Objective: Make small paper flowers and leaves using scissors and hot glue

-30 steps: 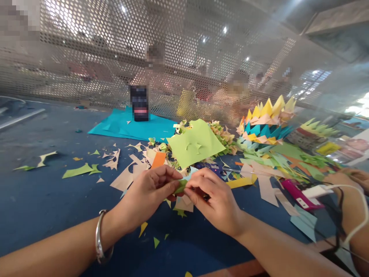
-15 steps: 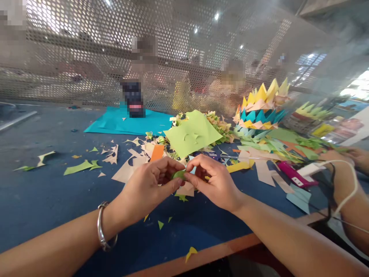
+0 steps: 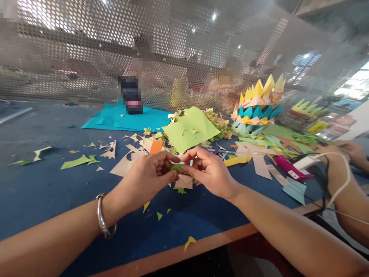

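A small piece of green paper (image 3: 177,167) is pinched between both hands, low over the table. My left hand (image 3: 152,169), below a silver bracelet on the wrist, has its fingers curled round the paper's left part. Thumb and fingertips of my right hand (image 3: 209,169) close on its right end. The fingers hide much of the piece, so its folds cannot be made out. Just beyond the hands, a light green sheet (image 3: 191,129) rests on a heap of small folded paper pieces (image 3: 223,129). Pink paper scraps (image 3: 119,166) and an orange scrap (image 3: 156,146) lie beside my left hand.
Blue-green sheets (image 3: 109,118) lie at the back, before a perforated metal screen (image 3: 86,46). A tiered structure of pointed paper (image 3: 256,109) stands at the back right. Further right are a magenta power strip (image 3: 291,167) with a white plug and another person's arm (image 3: 336,177).
Both hands keep hold of the green paper, with slight finger movement. The whole view has shifted a little, so things appear slightly higher and further left.
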Motion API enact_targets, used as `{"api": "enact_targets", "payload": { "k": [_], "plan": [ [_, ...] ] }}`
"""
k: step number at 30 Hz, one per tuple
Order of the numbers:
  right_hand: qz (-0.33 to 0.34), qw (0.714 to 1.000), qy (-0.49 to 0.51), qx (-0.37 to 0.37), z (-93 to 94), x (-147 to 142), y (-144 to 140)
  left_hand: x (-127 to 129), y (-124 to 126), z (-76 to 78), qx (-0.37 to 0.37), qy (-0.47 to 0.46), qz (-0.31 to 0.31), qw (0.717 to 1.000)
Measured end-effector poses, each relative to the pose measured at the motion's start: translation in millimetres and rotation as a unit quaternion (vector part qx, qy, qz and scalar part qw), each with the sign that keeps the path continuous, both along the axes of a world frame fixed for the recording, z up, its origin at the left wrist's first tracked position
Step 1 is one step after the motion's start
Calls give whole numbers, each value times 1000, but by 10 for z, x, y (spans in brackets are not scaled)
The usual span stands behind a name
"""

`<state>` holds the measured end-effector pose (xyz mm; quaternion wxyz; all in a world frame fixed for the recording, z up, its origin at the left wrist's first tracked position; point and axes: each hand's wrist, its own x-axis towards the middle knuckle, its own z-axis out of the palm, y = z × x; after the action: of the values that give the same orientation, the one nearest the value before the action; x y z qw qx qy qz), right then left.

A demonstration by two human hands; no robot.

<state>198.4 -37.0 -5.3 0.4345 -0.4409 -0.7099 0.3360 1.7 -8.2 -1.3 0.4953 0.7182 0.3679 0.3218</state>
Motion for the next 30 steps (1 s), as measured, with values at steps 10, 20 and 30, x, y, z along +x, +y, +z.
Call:
{"api": "enact_targets", "payload": {
  "k": [10,20,30],
  "plan": [
    [-2,999,23,-27,9,23,13,-11,-31,57,36,-31,15,999],
    [9,998,1,-63,-9,40,63,-3,-33,28,116,-16,36,992],
    [42,998,-2,-46,-54,24,55,13,-95,45,212,39,51,975]
  ]
}}
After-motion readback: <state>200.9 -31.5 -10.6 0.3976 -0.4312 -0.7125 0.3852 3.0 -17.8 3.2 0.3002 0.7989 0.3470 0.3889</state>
